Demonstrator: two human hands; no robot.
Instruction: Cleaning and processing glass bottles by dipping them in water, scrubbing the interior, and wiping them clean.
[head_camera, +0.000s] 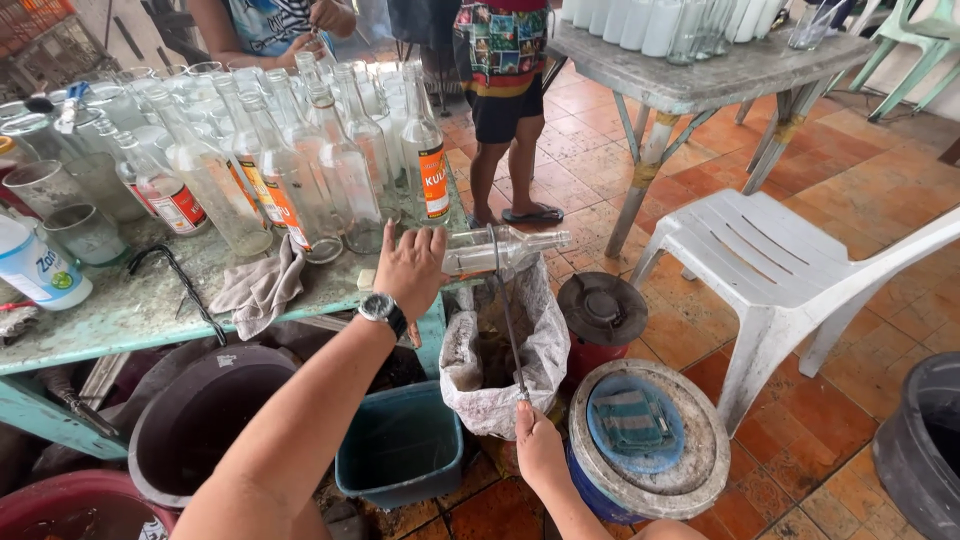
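- Left hand (410, 270), centre of the frame, grasps a clear glass bottle (505, 249) lying horizontal at the table edge, neck pointing right.
- Right hand (538, 447), lower centre, is clenched around the lower end of a thin metal rod (507, 320); the rod runs up to the bottle and crosses it near mid-body.
- A wristwatch (382, 309) sits on the left wrist.
- Directly below the bottle: an open white sack (500, 400).
- Left of the sack: a teal plastic bin (400, 445); right: a lidded round container (650, 440).
- Upper left: a green table (120, 315) carrying many upright empty bottles (300, 170) and a grey rag (262, 285).
- Right: a white plastic chair (780, 270).
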